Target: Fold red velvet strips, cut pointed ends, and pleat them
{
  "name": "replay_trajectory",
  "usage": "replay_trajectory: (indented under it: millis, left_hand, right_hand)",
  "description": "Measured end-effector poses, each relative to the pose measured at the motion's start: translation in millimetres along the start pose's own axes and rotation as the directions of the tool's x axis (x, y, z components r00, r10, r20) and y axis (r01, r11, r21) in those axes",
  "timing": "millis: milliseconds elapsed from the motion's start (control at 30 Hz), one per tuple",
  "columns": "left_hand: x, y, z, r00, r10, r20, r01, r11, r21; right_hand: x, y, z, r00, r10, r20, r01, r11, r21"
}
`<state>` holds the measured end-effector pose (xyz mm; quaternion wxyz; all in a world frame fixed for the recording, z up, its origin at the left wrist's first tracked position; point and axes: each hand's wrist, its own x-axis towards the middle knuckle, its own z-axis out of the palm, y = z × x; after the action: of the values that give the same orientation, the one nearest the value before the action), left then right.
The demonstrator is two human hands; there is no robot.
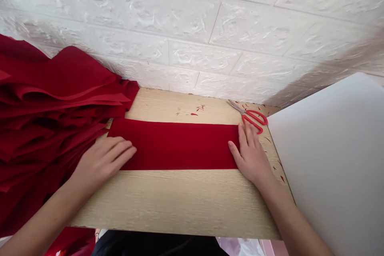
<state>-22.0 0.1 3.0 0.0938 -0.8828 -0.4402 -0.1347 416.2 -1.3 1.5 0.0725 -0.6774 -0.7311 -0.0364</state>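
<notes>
A flat red strip of cloth (183, 146) lies lengthwise across the wooden table, its edges straight. My left hand (105, 158) rests on its left end, fingers stretched out and holding nothing. At the other end my right hand (250, 152) lies on the cloth's right edge with its fingers extended and the thumb apart. Just beyond my right fingertips is a pair of scissors (252, 118) with red handles, its blades pointing to the back left.
A large heap of red cloth (45, 108) covers the table's left side. White brick-patterned wall (192, 28) rises behind the table (180, 200). A white panel (333, 156) stands at the right. Small red scraps (194, 114) lie near the wall and the panel.
</notes>
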Motion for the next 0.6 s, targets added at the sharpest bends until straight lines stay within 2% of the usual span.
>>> replay_trajectory:
  millis: [33,100,167,233,400,500,600]
  left_hand:
    - [-2.2,-1.7,-0.8,0.998,0.050,0.033,-0.050,0.999,-0.013]
    - [-4.1,-5.5,-4.5,0.991,0.052,0.126,-0.048,0.998,-0.042]
    - [-3.9,-8.7,-12.0,0.981,0.035,0.192,-0.020,0.997,-0.079]
    - [-4.3,-10.6,-22.2,0.973,0.058,0.225,-0.029,0.991,-0.130]
    - [-16.0,-13.5,-41.7,0.942,0.093,0.321,-0.062,0.992,-0.106]
    - [-22.2,-16.0,-39.9,0.930,0.146,0.338,-0.128,0.989,-0.075]
    - [-21.9,-19.3,-31.9,0.935,0.161,0.316,-0.142,0.986,-0.082]
  right_hand:
    - [-1.1,-1.7,-3.4,0.998,-0.028,-0.051,0.028,1.000,-0.013]
    - [-2.9,-4.4,-10.3,0.982,-0.157,-0.106,0.155,0.988,-0.028]
    - [-3.4,-4.8,-15.8,0.944,-0.317,-0.092,0.320,0.947,0.012]
    - [-3.6,-2.7,-19.8,0.912,-0.402,-0.078,0.408,0.909,0.080]
    - [-10.0,6.0,-30.4,0.910,-0.411,-0.062,0.415,0.903,0.110]
    - [-15.3,8.4,-37.3,0.906,-0.423,-0.013,0.422,0.902,0.087]
    - [-17.2,7.2,-41.8,0.907,-0.420,0.040,0.415,0.905,0.090]
